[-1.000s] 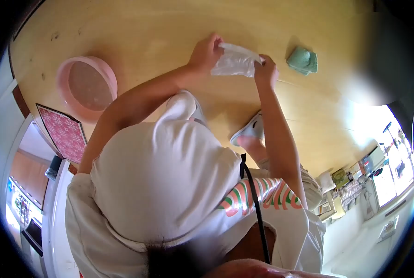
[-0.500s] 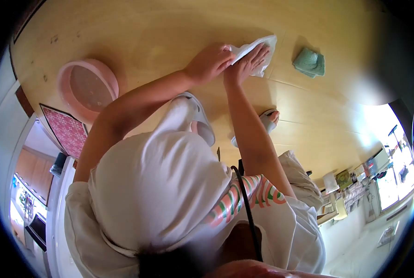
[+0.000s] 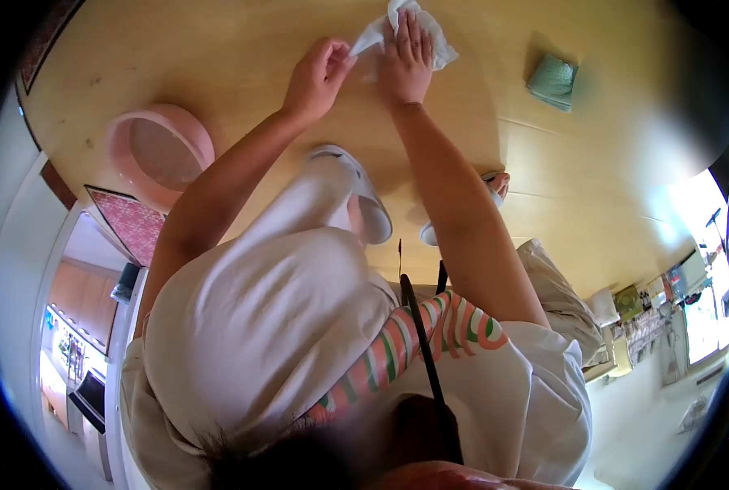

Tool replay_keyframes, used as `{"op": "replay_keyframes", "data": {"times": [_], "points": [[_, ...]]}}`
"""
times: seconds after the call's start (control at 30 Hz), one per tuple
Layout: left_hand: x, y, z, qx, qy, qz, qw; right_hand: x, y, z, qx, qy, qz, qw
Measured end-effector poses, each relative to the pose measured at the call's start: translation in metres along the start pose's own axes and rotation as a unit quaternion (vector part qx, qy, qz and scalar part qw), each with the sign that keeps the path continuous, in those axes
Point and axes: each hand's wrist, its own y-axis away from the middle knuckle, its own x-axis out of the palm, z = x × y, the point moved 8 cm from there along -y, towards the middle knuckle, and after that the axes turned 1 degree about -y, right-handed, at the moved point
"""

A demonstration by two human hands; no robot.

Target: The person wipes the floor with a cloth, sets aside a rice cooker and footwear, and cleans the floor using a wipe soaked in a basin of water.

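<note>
Near the top of the head view, a thin white cloth point(image 3: 439, 42) lies crumpled on the wooden floor point(image 3: 242, 57). My right hand point(image 3: 407, 65) presses flat on it, fingers stretched forward and slightly apart. To its left my left hand point(image 3: 319, 80) pinches a drawn-out corner of the same cloth between thumb and fingers. A folded green cloth point(image 3: 552, 82) rests on the floor, to the right of my right hand and apart from it.
A pink basin point(image 3: 194, 135) stands on the floor at the left, beside a red patterned mat point(image 3: 127, 220). My slippered feet point(image 3: 372, 214) are below my hands. Shelves with several items point(image 3: 626, 306) and a bright window are at the right.
The white cloth, earlier stretched between both hands, was laid on the floor and has moved up and left. My right hand let go of its edge and now lies flat on it.
</note>
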Motion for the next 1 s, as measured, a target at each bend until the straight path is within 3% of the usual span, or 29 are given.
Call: {"op": "replay_keyframes", "data": {"times": [0.07, 0.13, 0.2, 0.27, 0.3, 0.33, 0.37, 0.43, 0.5, 0.57, 0.6, 0.63, 0.7, 0.83, 0.9, 1.0], "points": [[-0.007, -0.001, -0.009, 0.010, -0.011, -0.001, 1.000, -0.014, -0.003, -0.006, -0.044, -0.080, -0.063, 0.994], [-0.013, -0.006, -0.023, 0.024, -0.004, -0.004, 1.000, -0.030, 0.003, -0.043, 0.238, -0.230, 0.056, 0.942], [-0.037, -0.016, -0.019, 0.040, -0.095, -0.079, 0.991, -0.053, 0.044, -0.081, 0.400, -0.300, 0.078, 0.863], [-0.072, -0.031, -0.007, 0.180, -0.228, -0.185, 0.939, -0.092, 0.090, -0.129, 0.483, -0.389, -0.048, 0.783], [-0.092, -0.038, 0.009, 0.159, -0.278, -0.235, 0.918, -0.112, 0.116, -0.143, 0.527, -0.463, -0.137, 0.699], [-0.113, -0.044, 0.024, 0.137, -0.326, -0.285, 0.891, -0.129, 0.146, -0.147, 0.563, -0.394, -0.150, 0.711], [-0.137, -0.050, 0.050, 0.057, -0.337, -0.333, 0.879, -0.144, 0.178, -0.148, 0.594, -0.323, -0.163, 0.718], [-0.183, -0.058, 0.117, -0.120, -0.379, -0.397, 0.827, -0.151, 0.221, -0.127, 0.570, -0.312, -0.177, 0.739], [-0.218, -0.051, 0.184, -0.308, -0.436, -0.420, 0.734, -0.124, 0.266, -0.107, 0.514, -0.319, -0.163, 0.779], [-0.222, -0.033, 0.187, -0.401, -0.323, -0.483, 0.708, -0.102, 0.277, -0.083, 0.526, -0.353, -0.131, 0.763], [-0.222, -0.021, 0.191, -0.446, -0.262, -0.511, 0.687, -0.097, 0.262, -0.072, 0.450, -0.295, -0.099, 0.837], [-0.224, -0.022, 0.195, -0.442, -0.295, -0.485, 0.695, -0.085, 0.262, -0.068, 0.464, -0.250, -0.022, 0.850], [-0.227, -0.023, 0.208, -0.428, -0.358, -0.432, 0.708, -0.065, 0.250, -0.065, 0.477, -0.176, -0.036, 0.860], [-0.227, -0.019, 0.218, -0.406, -0.286, -0.426, 0.757, -0.036, 0.188, -0.071, 0.474, -0.103, -0.073, 0.871], [-0.228, -0.015, 0.216, -0.425, -0.314, -0.394, 0.752, -0.034, 0.143, -0.074, 0.474, -0.078, -0.067, 0.874], [-0.227, -0.013, 0.160, -0.455, -0.268, -0.437, 0.728, -0.019, 0.092, -0.072, 0.460, -0.031, -0.056, 0.886]]}}
